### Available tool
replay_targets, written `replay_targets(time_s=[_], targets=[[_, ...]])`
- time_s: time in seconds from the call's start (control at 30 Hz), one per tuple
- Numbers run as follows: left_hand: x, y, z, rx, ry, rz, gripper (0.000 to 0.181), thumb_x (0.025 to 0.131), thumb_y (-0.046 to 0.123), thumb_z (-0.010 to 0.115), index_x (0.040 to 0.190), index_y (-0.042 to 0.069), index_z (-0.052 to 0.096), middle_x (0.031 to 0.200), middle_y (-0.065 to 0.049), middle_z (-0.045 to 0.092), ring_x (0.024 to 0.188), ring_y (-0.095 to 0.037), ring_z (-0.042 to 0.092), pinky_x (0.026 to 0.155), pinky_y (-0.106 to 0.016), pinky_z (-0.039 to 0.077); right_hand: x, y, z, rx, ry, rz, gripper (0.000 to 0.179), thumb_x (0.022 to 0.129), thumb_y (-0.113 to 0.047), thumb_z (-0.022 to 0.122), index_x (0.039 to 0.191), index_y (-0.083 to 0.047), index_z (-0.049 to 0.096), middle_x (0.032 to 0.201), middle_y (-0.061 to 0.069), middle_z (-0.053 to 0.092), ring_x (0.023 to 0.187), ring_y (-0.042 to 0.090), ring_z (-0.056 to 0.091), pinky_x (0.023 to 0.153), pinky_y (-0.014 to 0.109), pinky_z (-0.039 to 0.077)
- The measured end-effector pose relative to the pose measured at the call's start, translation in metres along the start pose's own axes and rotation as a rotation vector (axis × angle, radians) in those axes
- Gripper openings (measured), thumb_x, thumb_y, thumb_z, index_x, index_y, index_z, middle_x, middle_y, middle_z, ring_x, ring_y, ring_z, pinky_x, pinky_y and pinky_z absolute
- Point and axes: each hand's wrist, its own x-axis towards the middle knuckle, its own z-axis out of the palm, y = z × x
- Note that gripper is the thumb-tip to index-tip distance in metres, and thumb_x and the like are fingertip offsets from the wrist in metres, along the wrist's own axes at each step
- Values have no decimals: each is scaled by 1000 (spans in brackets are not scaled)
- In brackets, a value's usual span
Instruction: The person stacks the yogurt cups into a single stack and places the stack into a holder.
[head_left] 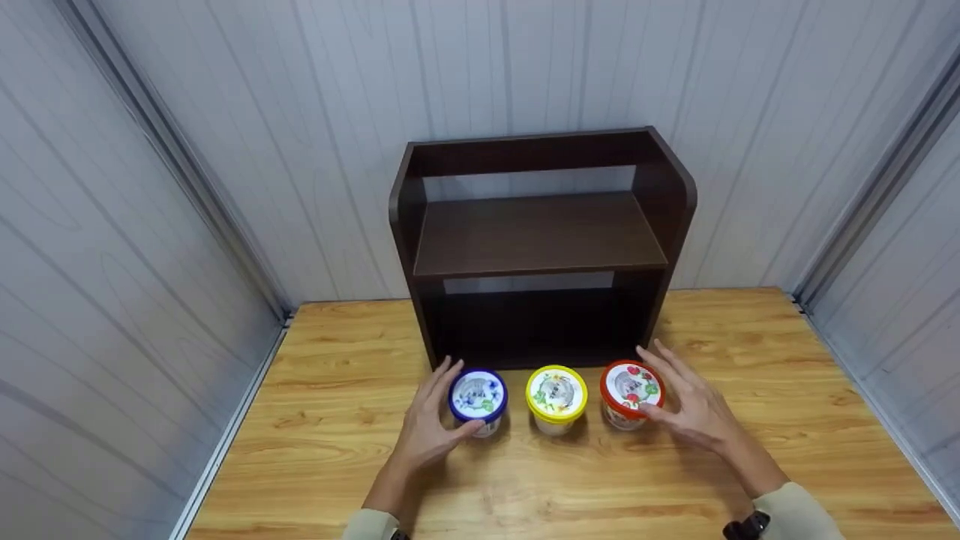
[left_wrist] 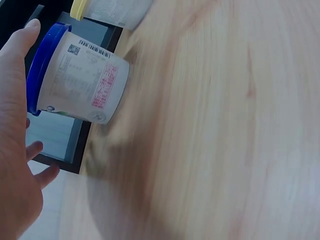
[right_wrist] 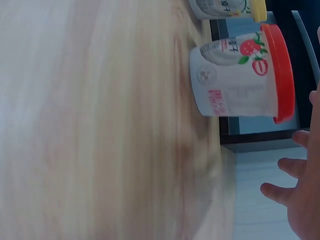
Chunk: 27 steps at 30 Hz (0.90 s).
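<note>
Has left hand (head_left: 429, 426) spread beside the blue-lidded tub (head_left: 478, 395) and right hand (head_left: 696, 409) spread beside the red-lidded tub (head_left: 630, 386), with a yellow-lidded tub (head_left: 556, 394) between, on the tabletop (head_left: 570, 487) before the brown shelf (head_left: 540, 234).

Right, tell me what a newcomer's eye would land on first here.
Probably the bright row on the wooden table: a blue-lidded tub left, yellow-lidded tub centre, red-lidded tub right. The left hand and right hand flank the row, before a dark shelf.
</note>
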Motion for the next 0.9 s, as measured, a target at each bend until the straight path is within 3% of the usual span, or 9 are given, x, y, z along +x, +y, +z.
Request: replay_targets(time_s=[0.13,0.33,0.5,0.57,0.63,0.73,0.8,0.9], targets=[[0,1,5,-111,-7,-42,103,83,40,97,171,15,49,180,-24,41,165,-56,40,129,-83,33,-3,-2,7,73,6,23,88,89,-37,84,170,-23,52,176,27,46,145,66,58,91,83,58],[0,1,13,-199,-12,-79,104,84,36,97,171,13,48,181,-22,42,167,-52,40,133,-80,29,-6,0,16,186,35,37,91,85,-30,88,168,-18,54,174,34,45,148,70,51,102,93,47],[0,-1,18,-233,-3,-91,103,83,32,100,170,13,49,179,-21,45,166,-49,42,135,-76,29,-9,2,26,290,58,72,94,81,-21,93,167,-11,55,174,35,45,156,61,45,115,90,39],[0,-2,19,-247,-5,-107,103,83,31,101,170,13,49,179,-21,45,167,-48,41,136,-74,29,-11,1,30,304,71,99,95,81,-19,95,166,-11,56,174,32,47,160,42,47,124,74,42],[-1,-2,21,-263,-8,-128,104,83,30,101,171,13,48,180,-20,44,168,-48,40,137,-73,28,-13,1,34,315,81,127,95,81,-18,96,167,-12,56,173,29,49,157,17,49,128,47,45],[-3,-3,22,-288,-9,-159,104,84,27,100,172,13,47,180,-20,44,167,-49,41,137,-72,29,-14,0,38,355,100,162,94,82,-14,97,167,-13,55,170,25,54,146,-13,43,118,10,37],[-3,-3,24,-287,-3,-167,102,85,26,100,172,13,47,178,-22,46,164,-50,44,135,-73,31,-14,-1,39,412,106,169,93,84,-9,96,167,-11,54,168,26,54,139,-17,45,111,1,38],[-4,-2,24,-287,1,-184,100,86,26,99,171,13,48,174,-24,50,160,-51,48,133,-73,34,-14,-2,40,454,114,175,90,85,-4,95,165,-8,56,164,26,57,136,-14,50,108,1,41]])
